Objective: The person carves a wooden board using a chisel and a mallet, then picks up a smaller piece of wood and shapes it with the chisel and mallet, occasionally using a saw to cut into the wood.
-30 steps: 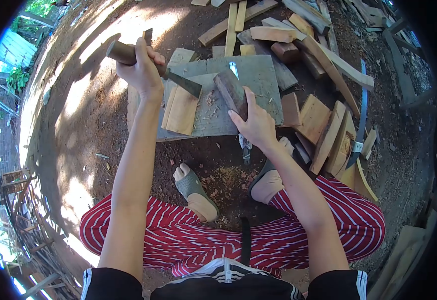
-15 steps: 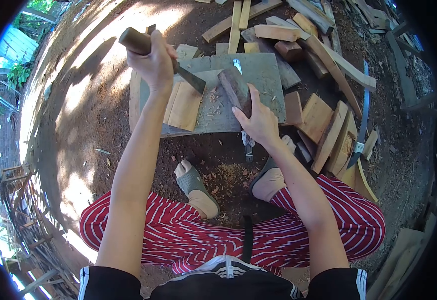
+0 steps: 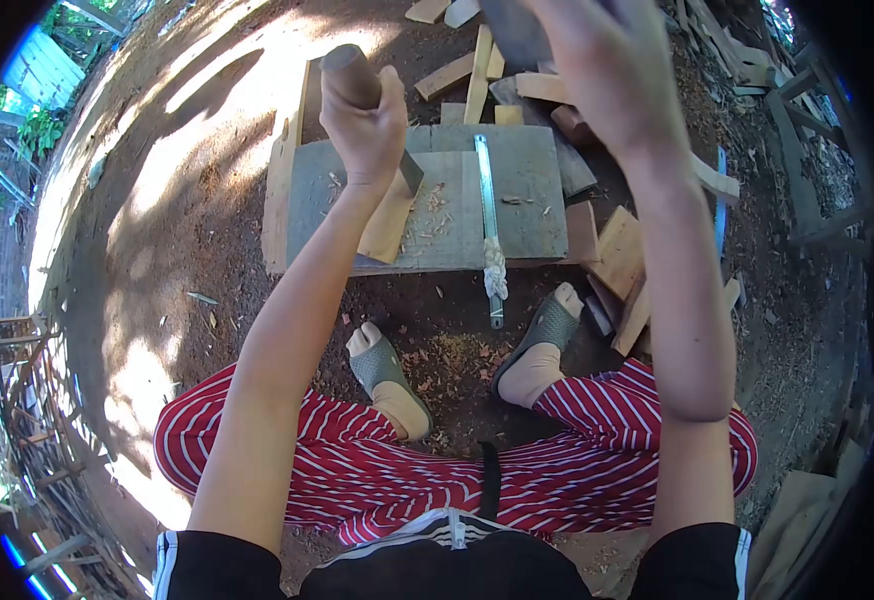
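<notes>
Over the surface (image 3: 537, 228), I have left hand (image 3: 365, 135) fingers clamped on a chisel (image 3: 351, 76), right hand (image 3: 612, 70) fingers on a raised wooden block (image 3: 513, 32); chiselling, I judge, wants an accurate strike.

Open air above grey board (image 3: 532, 220), right of metal strip (image 3: 487, 190), left hand (image 3: 365, 128) blocking left side, wood blocks (image 3: 617, 248) at right

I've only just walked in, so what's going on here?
A person is working wood by hand. The left hand grips a chisel, its blade at a pale wood piece on a grey board. The right hand holds up a dark block, blurred and apart from the chisel.
</notes>
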Tool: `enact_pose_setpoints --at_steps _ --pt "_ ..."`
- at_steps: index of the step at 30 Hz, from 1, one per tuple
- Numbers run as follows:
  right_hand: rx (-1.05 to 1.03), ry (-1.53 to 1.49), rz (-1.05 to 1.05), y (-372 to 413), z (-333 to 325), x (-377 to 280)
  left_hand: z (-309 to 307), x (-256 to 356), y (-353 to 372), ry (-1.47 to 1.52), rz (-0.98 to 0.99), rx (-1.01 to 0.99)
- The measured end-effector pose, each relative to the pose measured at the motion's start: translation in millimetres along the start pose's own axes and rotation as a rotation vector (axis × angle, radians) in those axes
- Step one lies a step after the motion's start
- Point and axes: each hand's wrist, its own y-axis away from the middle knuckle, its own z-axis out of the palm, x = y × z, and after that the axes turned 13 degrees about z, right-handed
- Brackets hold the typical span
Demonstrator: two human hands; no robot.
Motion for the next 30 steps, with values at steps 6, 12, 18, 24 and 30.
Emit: enact_pose_setpoints --at_steps 6,12,18,24,30 --pt "0.434 0.729 -0.412 9.2 44.7 -10.5 3.4 -5.0 6.3 -0.099 0.156 -0.016" --pt "-0.086 0.146 0.12 31.6 14.9 -95.3 -0.4 -7.0 7.1 -0.129 0.048 -0.065" --pt "-0.104 0.544 -0.102 8.9 -0.6 -58.8 12.2 -6.4 8.9 -0.059 0.101 -0.016" --pt "-0.099 0.605 -0.044 11.2 37.7 -18.3 4.0 4.9 10.4 -0.152 0.196 -0.098" --pt "0.464 0.473 -0.244 42.0 57.1 1.5 6.4 5.9 13.9 -0.119 0.242 -0.036"
